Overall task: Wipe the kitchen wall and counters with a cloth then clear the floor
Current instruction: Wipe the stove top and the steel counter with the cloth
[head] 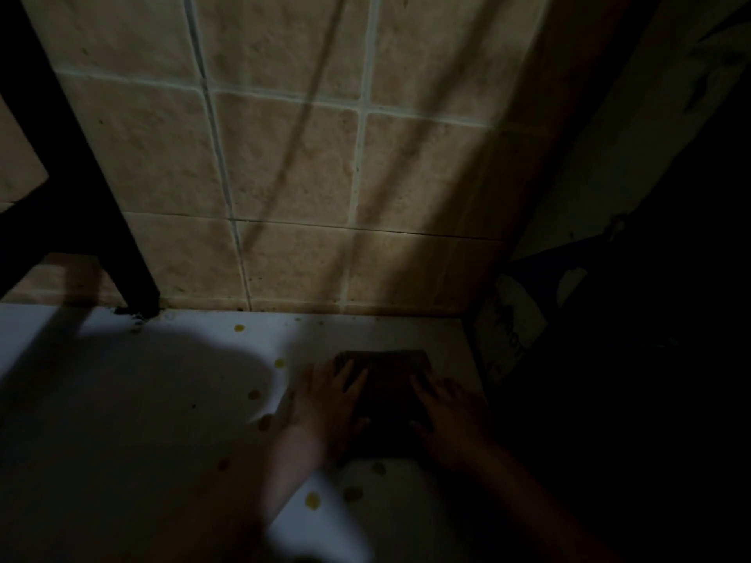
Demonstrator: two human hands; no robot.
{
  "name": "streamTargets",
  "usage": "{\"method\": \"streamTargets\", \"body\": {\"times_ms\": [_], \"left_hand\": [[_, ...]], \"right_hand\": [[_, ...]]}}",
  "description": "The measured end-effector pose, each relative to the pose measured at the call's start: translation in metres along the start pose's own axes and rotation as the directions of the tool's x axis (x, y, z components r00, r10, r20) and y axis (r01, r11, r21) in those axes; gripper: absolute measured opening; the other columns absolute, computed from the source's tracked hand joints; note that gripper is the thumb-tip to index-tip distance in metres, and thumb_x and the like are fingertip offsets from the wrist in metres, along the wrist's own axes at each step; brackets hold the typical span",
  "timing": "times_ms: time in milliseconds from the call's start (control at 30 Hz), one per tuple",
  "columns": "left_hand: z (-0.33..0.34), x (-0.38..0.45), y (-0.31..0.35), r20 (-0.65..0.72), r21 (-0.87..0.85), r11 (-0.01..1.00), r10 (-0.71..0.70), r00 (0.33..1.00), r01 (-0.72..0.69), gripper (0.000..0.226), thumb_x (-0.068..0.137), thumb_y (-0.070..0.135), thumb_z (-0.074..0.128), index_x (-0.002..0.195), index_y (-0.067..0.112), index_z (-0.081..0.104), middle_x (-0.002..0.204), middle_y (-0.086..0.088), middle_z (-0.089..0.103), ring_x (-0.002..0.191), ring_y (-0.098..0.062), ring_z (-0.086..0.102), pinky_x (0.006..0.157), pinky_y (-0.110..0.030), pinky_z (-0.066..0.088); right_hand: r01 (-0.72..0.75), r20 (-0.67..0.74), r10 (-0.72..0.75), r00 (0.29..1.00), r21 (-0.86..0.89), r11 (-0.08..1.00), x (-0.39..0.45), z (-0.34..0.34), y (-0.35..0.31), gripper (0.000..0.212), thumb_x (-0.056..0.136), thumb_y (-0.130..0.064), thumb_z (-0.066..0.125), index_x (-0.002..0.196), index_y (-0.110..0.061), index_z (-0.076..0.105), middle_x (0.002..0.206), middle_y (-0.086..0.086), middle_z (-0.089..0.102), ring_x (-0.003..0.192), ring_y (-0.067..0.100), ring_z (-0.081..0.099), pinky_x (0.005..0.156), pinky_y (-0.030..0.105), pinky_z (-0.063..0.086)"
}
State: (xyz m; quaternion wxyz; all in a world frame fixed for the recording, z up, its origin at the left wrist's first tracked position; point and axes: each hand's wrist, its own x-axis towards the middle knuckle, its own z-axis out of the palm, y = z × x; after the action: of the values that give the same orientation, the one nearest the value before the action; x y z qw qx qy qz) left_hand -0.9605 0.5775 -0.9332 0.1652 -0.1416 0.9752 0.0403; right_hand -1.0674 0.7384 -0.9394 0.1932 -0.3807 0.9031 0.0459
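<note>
1. While the room is dark, a white counter (pixel 122 400) is seen low down, with the folded dark cloth (pixel 386 384) lying flat on it, near the counter's right end.
2. The cloth is touched by two hands. The left hand (pixel 329 404) is laid on the cloth's left side with its fingers spread out flat. Nothing is gripped by it.
3. The right hand (pixel 451 416) is laid on the cloth's right side. Its fingers are also held out flat on top, and nothing is pinched.
4. Small yellow spots (pixel 313 499) are seen on the counter, nearer than the cloth and to its left.
5. Just right of the cloth, past the counter's edge, a dark thing with pale marks (pixel 508 331) is seen. What it is cannot be told.
6. Behind the cloth, a tan tiled wall (pixel 292 164) is seen rising from the back of the counter.
7. Far to the left of the cloth, a black frame leg (pixel 134 286) is stood where the counter meets the wall.
</note>
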Motion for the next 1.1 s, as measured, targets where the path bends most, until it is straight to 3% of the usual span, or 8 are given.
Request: {"method": "streamTargets", "body": {"times_ms": [100, 200, 267, 433, 700, 800, 933, 1100], "left_hand": [[0.008, 0.005, -0.002, 0.025, 0.003, 1.000, -0.003, 1.000, 0.003, 0.071, 0.095, 0.056, 0.025, 0.150, 0.026, -0.008, 0.158, -0.003, -0.012, 0.145, -0.031, -0.010, 0.115, -0.049, -0.003], [0.009, 0.011, -0.001, 0.018, -0.013, 1.000, -0.014, 1.000, 0.014, 0.075, 0.093, 0.061, 0.025, 0.149, 0.027, -0.010, 0.158, -0.003, -0.014, 0.145, -0.030, -0.013, 0.115, -0.048, -0.005], [0.008, 0.018, -0.001, 0.013, -0.015, 1.000, -0.013, 1.000, 0.013, 0.075, 0.093, 0.060, 0.027, 0.150, 0.026, -0.009, 0.158, -0.004, -0.013, 0.145, -0.030, -0.012, 0.115, -0.047, -0.006], [0.006, 0.037, -0.002, -0.045, -0.031, 1.000, 0.002, 0.999, -0.003, 0.074, 0.094, 0.059, 0.027, 0.150, 0.025, -0.007, 0.158, -0.005, -0.012, 0.145, -0.030, -0.011, 0.115, -0.047, -0.004], [-0.001, 0.070, -0.002, -0.181, -0.077, 0.996, 0.038, 0.983, -0.053, 0.072, 0.095, 0.057, 0.027, 0.150, 0.023, -0.002, 0.158, -0.006, -0.010, 0.145, -0.026, -0.010, 0.116, -0.043, -0.006], [0.000, 0.080, -0.004, -0.222, -0.069, 0.996, 0.047, 0.974, -0.063, 0.071, 0.094, 0.058, 0.027, 0.150, 0.023, 0.000, 0.159, -0.005, -0.008, 0.146, -0.026, -0.008, 0.115, -0.043, -0.006], [0.000, 0.083, -0.010, -0.252, 0.000, 0.997, 0.075, 0.965, -0.078, 0.073, 0.093, 0.061, 0.027, 0.151, 0.024, 0.002, 0.159, -0.004, -0.005, 0.146, -0.026, -0.006, 0.115, -0.045, -0.004], [0.000, 0.085, -0.017, -0.241, 0.030, 0.997, 0.081, 0.967, -0.076, 0.075, 0.091, 0.063, 0.028, 0.151, 0.025, 0.003, 0.159, -0.002, -0.002, 0.145, -0.028, -0.007, 0.116, -0.048, -0.004]], "right_hand": [[-0.033, 0.015, 0.033, 0.999, 0.020, 0.999, 0.001, 0.004, -0.003, 0.072, 0.092, -0.058, 0.022, 0.151, -0.028, -0.005, 0.159, -0.003, -0.014, 0.146, 0.030, -0.007, 0.115, 0.049, 0.002], [-0.026, -0.042, 0.024, 0.999, -0.047, 0.999, 0.003, 0.012, -0.005, 0.096, 0.065, -0.065, -0.008, 0.151, -0.022, -0.009, 0.158, 0.002, -0.018, 0.146, 0.028, -0.013, 0.115, 0.048, -0.004], [-0.017, -0.066, 0.014, 0.998, -0.047, 0.999, 0.010, 0.015, -0.004, 0.105, 0.055, -0.062, -0.015, 0.150, -0.018, -0.011, 0.157, 0.005, -0.021, 0.146, 0.026, -0.013, 0.116, 0.046, -0.004], [-0.034, -0.090, 0.032, 0.995, -0.018, 0.999, 0.031, 0.014, 0.006, 0.103, 0.059, -0.065, -0.012, 0.150, -0.016, -0.013, 0.157, 0.004, -0.021, 0.146, 0.024, -0.013, 0.117, 0.040, -0.003], [-0.119, -0.122, 0.110, 0.986, -0.067, 0.991, 0.067, 0.004, 0.026, 0.086, 0.078, -0.063, 0.001, 0.150, -0.016, -0.010, 0.159, 0.008, -0.011, 0.147, 0.026, -0.006, 0.119, 0.041, 0.000], [-0.123, -0.140, 0.110, 0.984, -0.084, 0.989, 0.073, -0.002, 0.028, 0.072, 0.096, -0.054, 0.020, 0.150, -0.016, -0.009, 0.159, 0.008, -0.010, 0.147, 0.026, -0.007, 0.117, 0.040, -0.003], [-0.126, -0.129, 0.117, 0.985, -0.067, 0.990, 0.077, -0.006, 0.028, 0.075, 0.090, -0.059, 0.014, 0.150, -0.021, -0.010, 0.159, 0.005, -0.014, 0.146, 0.027, -0.012, 0.116, 0.044, -0.007], [-0.137, -0.121, 0.129, 0.984, -0.059, 0.989, 0.076, -0.009, 0.023, 0.070, 0.097, -0.053, 0.025, 0.149, -0.028, -0.015, 0.158, 0.003, -0.019, 0.145, 0.028, -0.018, 0.115, 0.047, -0.011]]}}
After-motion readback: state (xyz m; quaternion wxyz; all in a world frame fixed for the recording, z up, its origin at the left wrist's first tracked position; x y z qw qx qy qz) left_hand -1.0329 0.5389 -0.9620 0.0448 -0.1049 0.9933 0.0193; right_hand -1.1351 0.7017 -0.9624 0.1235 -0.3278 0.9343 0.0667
